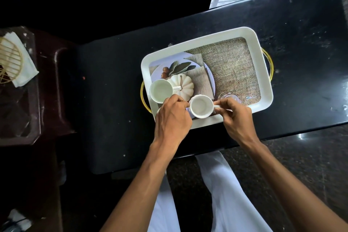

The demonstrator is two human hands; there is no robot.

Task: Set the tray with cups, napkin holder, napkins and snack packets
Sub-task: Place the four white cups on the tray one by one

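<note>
A white rectangular tray with gold handles and a printed pumpkin-and-burlap picture lies on the black table. One empty white cup stands in the tray's left end. A second empty white cup sits at the tray's near edge. My right hand pinches this cup's handle. My left hand touches its left rim with the fingertips. A gold wire napkin holder with white napkins lies far left on a dark brown stool. No snack packets are in view.
The dark brown plastic stool stands against the table's left end. The table's near edge runs just below my wrists, with my white-clothed legs and a dark speckled floor beneath. A bright window reflection lies beyond the table's far edge.
</note>
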